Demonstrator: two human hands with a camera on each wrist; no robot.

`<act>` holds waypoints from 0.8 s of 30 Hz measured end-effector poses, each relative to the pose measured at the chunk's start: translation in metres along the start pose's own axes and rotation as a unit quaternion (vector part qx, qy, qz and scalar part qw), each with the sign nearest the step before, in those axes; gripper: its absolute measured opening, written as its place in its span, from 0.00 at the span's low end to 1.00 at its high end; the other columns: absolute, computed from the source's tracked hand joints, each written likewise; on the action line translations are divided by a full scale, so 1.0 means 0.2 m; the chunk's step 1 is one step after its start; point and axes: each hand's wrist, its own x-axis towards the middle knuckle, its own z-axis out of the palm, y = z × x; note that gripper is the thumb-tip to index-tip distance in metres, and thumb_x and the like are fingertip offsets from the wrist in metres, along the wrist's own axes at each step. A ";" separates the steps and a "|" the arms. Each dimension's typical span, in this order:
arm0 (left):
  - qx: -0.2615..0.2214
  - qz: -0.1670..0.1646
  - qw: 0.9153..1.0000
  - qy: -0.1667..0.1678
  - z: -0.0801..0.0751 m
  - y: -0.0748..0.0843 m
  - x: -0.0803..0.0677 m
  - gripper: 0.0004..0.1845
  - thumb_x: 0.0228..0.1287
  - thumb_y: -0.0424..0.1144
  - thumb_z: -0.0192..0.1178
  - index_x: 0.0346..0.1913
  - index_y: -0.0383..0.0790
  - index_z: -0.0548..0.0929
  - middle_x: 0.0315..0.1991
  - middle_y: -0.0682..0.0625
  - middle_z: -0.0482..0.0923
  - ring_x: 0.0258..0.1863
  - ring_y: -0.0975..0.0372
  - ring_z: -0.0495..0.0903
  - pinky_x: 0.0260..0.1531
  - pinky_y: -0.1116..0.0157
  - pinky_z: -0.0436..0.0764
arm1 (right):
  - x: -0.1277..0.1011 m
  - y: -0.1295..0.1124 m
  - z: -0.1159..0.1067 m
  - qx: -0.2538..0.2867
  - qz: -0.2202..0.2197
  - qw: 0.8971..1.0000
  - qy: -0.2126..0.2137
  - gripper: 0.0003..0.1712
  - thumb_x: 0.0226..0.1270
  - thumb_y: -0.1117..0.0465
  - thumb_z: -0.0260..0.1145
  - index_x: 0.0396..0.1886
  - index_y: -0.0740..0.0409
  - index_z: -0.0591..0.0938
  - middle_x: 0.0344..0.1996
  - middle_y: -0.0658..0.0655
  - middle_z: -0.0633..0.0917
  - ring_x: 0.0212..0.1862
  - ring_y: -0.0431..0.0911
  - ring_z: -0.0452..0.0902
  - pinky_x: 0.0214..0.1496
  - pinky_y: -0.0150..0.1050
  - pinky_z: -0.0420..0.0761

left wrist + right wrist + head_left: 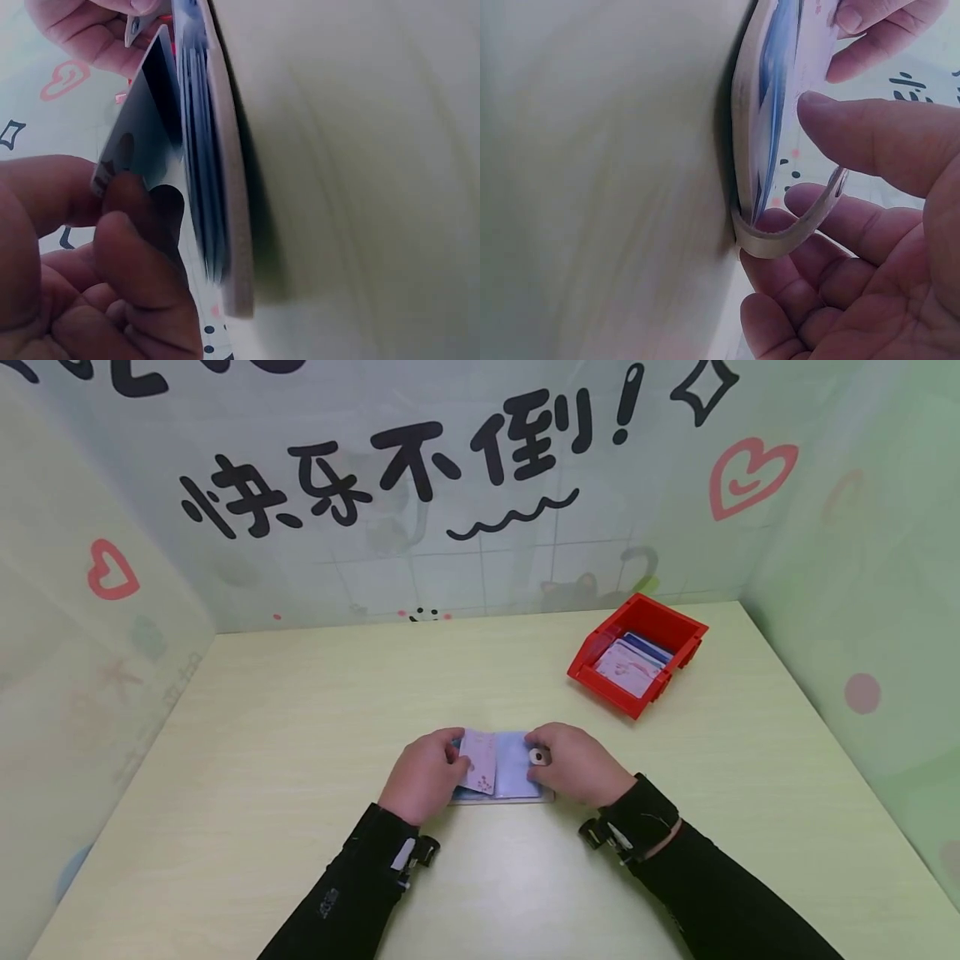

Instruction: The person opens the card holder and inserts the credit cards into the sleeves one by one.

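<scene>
**2 hands at a card holder**

Head view: the card holder [501, 766] lies open mid-table. The left hand [422, 776] pinches a card [478, 761]; the right hand [573, 763] grips its strap [537, 757].

Left wrist view: fingers [131, 247] clamp the card [146, 124].

Right wrist view: fingers [821, 259] curl round the strap [795, 229].

Both hands lie close together, knuckles up, forearms in black sleeves angling inward. The left hand [423, 774] pinches with thumb and curled fingers. The right hand [577, 764] has fingers curled under, thumb forward.
</scene>
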 end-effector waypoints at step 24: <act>0.011 0.015 1.000 0.016 0.02 0.01 0.03 0.21 0.75 0.37 0.63 0.68 0.40 0.82 0.39 0.49 0.82 0.34 0.59 0.78 0.35 0.65 0.75 | 0.00 0.00 0.00 -0.025 -0.011 1.000 -0.008 0.32 0.69 0.65 0.73 0.72 0.61 0.79 0.66 0.58 0.82 0.64 0.52 0.78 0.72 0.53 0.79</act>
